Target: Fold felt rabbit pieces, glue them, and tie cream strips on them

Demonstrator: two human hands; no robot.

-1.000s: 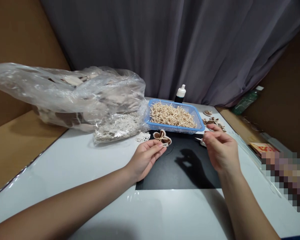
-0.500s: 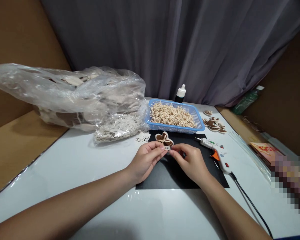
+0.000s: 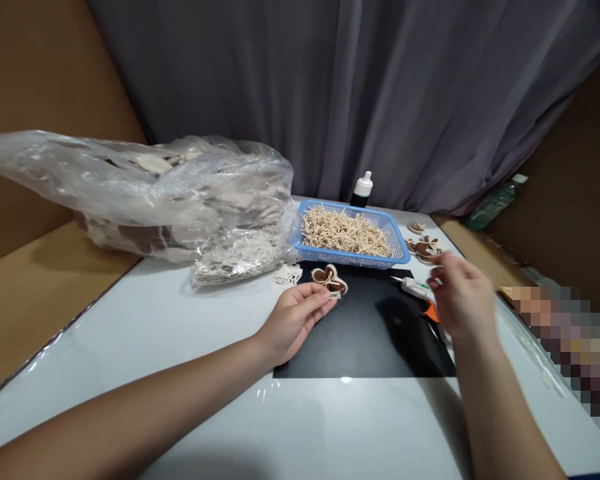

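Just beyond left grip (image 3: 296,319), brown three-lobed ornament (image 3: 337,285), pinched pale label (image 3: 335,295)

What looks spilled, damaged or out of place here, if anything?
Nothing stands out: the cord pieces sit inside the blue basket with no spill visible, and the brown bow-tied piece in the left hand looks intact.

pass: i see room over black mat (image 3: 340,350) between left hand (image 3: 296,317) and right hand (image 3: 464,293) | blocks left: plastic bag (image 3: 195,193) | blocks beyond: blue basket (image 3: 330,258) | blocks right: glue gun (image 3: 414,287)
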